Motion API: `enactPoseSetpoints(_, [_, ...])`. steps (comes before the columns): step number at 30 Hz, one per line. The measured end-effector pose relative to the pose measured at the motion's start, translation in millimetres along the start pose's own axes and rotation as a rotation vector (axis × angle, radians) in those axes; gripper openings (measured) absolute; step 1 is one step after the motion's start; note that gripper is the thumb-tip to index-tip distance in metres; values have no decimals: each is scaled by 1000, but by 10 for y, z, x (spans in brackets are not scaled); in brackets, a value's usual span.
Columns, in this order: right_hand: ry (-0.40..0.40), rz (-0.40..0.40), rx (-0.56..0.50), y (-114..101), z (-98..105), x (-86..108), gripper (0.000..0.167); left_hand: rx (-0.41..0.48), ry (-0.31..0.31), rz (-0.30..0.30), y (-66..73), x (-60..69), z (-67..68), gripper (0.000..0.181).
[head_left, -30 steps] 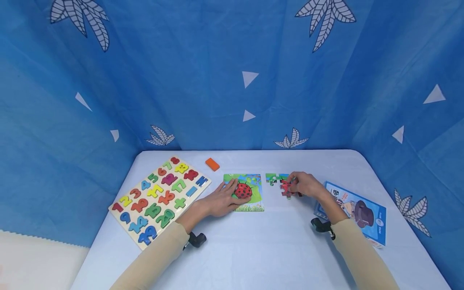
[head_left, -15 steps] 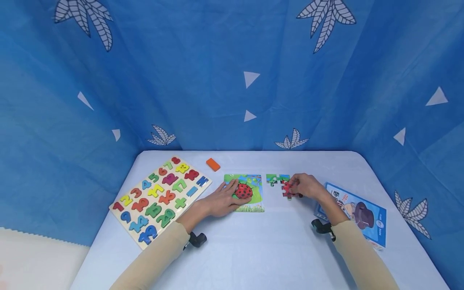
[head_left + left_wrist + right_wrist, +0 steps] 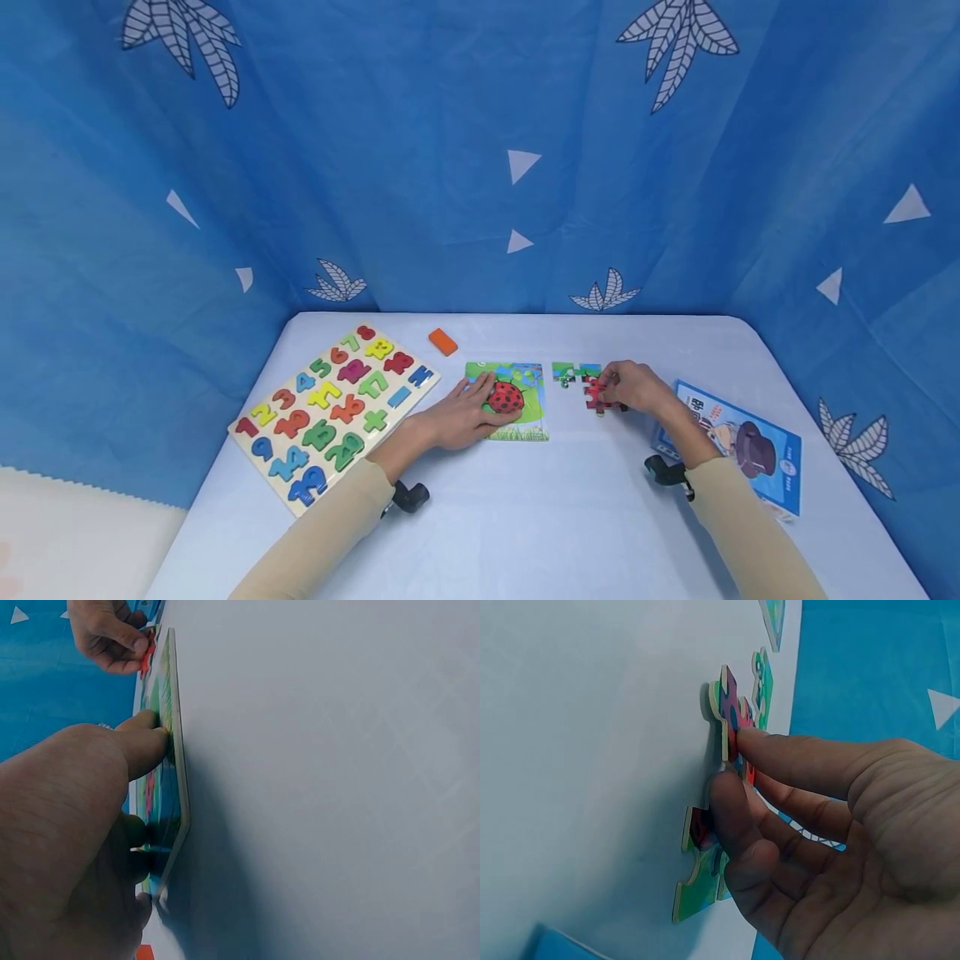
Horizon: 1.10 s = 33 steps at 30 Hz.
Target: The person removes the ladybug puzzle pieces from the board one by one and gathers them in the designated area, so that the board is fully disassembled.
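Observation:
My left hand (image 3: 465, 417) rests with spread fingers on a square board (image 3: 528, 429) that carries a ladybug picture (image 3: 507, 397). Its edge shows in the left wrist view, with the thumb lying on it. My right hand (image 3: 637, 387) pinches a red jigsaw piece (image 3: 730, 712) between thumb and index finger, tilted a little off the table at one side. Another jigsaw piece, green and red (image 3: 697, 874), lies beside the fingertips. Further green jigsaw pieces (image 3: 563, 372) lie at the far side, between the board and my right hand. My fingers hide parts of the pieces.
A wooden number board (image 3: 330, 408) lies slanted on the left. Behind it is an orange block (image 3: 443, 342). A blue picture box (image 3: 757, 467) lies under my right forearm's outer side. Blue curtains (image 3: 450, 167) close off the back and sides of the white table (image 3: 540, 517).
My right hand has shifted slightly with the red jigsaw piece, nearer the person. My left hand stays on the ladybug board. The head view has tilted slightly.

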State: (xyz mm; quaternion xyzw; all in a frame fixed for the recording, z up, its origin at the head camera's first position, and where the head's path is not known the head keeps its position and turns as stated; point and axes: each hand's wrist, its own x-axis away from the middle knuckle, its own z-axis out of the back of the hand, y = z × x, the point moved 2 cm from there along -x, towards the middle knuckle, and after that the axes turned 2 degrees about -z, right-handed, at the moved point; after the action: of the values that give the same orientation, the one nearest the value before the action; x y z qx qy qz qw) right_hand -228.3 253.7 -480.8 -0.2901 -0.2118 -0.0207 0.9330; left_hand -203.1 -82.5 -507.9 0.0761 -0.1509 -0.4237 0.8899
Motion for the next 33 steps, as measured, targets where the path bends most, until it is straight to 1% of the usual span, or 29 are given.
enactPoseSetpoints(9, [6,-2,5,-17,-16,6,20,9,4,5,-10,-6,-17,47])
enactPoseSetpoints(17, [21,-16,31,-38,-13,-5,17,8,4,6,-9,-10,0,47])
enactPoseSetpoints(25, [12,-13,41,-46,-1,-17,17,1,1,10,7,-9,14,46])
enactPoseSetpoints(33, [-4,-9,72,-44,2,-13,18,15,-8,14,7,-13,13,46])
